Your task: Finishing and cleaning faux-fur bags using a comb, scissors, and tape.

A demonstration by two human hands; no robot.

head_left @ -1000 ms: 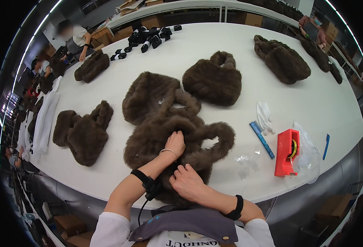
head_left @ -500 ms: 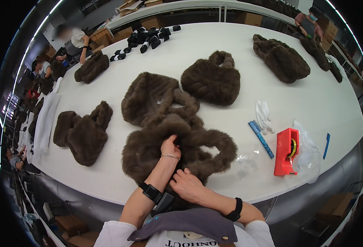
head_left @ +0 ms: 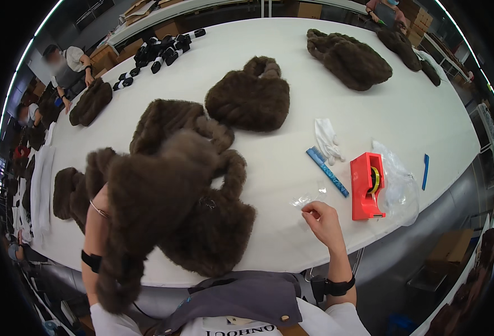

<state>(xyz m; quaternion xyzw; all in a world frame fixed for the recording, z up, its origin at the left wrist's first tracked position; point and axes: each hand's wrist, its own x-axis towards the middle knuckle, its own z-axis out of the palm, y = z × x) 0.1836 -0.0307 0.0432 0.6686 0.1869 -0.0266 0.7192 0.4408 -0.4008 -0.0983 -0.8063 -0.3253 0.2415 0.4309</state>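
Observe the dark brown fur bag (head_left: 151,193) at your left hand, which it conceals: it is tilted, its upper edge motion-blurred, with a thick fur section hanging beside your left forearm (head_left: 92,246). Locate the clear, glossy plastic film (head_left: 309,197) just beyond your right hand's (head_left: 323,223) fingertips; contact cannot be confirmed.

White table (head_left: 280,162) with brown fur bags (head_left: 249,101).
Far left, black-and-white bundles (head_left: 165,50); on the right, clear scraps (head_left: 309,197), glove (head_left: 326,140), blue comb (head_left: 331,175), red tape dispenser (head_left: 361,190), clear plastic (head_left: 401,193), blue stick (head_left: 425,172).
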